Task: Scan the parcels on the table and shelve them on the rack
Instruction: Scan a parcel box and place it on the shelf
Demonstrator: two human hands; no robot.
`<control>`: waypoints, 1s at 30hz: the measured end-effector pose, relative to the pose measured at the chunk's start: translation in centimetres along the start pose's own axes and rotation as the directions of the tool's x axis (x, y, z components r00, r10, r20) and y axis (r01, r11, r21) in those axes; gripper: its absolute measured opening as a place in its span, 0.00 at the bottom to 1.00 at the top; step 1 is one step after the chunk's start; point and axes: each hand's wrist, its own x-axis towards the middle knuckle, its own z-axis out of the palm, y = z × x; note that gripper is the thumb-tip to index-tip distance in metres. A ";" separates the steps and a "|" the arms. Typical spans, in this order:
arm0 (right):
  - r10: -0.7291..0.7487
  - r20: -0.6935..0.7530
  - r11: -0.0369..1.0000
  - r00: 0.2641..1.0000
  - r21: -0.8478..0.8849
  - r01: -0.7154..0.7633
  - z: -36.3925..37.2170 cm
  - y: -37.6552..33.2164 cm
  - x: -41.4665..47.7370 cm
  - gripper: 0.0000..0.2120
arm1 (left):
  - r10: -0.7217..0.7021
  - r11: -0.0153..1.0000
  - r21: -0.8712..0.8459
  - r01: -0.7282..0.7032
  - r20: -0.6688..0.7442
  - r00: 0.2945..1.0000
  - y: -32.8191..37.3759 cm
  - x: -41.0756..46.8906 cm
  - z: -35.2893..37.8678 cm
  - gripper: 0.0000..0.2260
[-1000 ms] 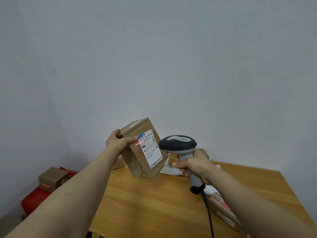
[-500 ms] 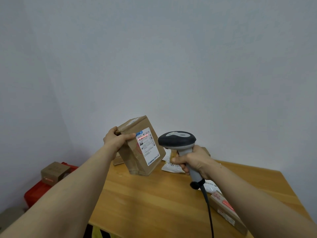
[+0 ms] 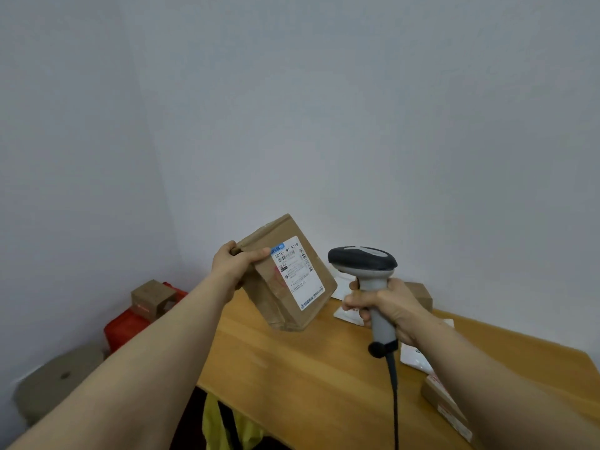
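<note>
Left hand point(image 3: 235, 266) grips the brown parcel point(image 3: 274, 300) by its top corner, thumb on the label point(image 3: 297, 272) edge, holding it tilted over the wooden table point(image 3: 292, 368); right hand point(image 3: 386, 308), just to its right, is curled round the handle of the scanner point(image 3: 362, 259). Against one second ago, the red scan line point(image 3: 143, 308) has left the label and now lies on a small carton point(image 3: 151, 295) low to the left hand's left.
</note>
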 end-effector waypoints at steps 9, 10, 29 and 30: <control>0.104 0.028 0.991 0.994 0.076 -0.106 7.8 3.5 1.2 0.15 | -0.132 0.986 -0.130 0.109 -0.189 0.973 -2.7 -8.5 -13.6 0.37; 0.113 0.063 0.991 0.992 0.071 -0.117 9.6 3.6 0.8 0.14 | -0.145 0.983 -0.146 0.116 -0.210 0.967 -3.0 -9.7 -15.6 0.34; 0.199 0.788 0.943 0.583 0.007 -0.331 57.0 4.5 -26.4 0.16 | -0.213 0.930 -0.361 -0.062 -0.669 0.712 -4.7 -42.1 -60.1 0.20; 0.219 0.817 0.930 0.533 -0.010 -0.367 59.8 5.0 -28.2 0.14 | -0.217 0.929 -0.363 -0.073 -0.692 0.689 -4.9 -44.0 -62.4 0.21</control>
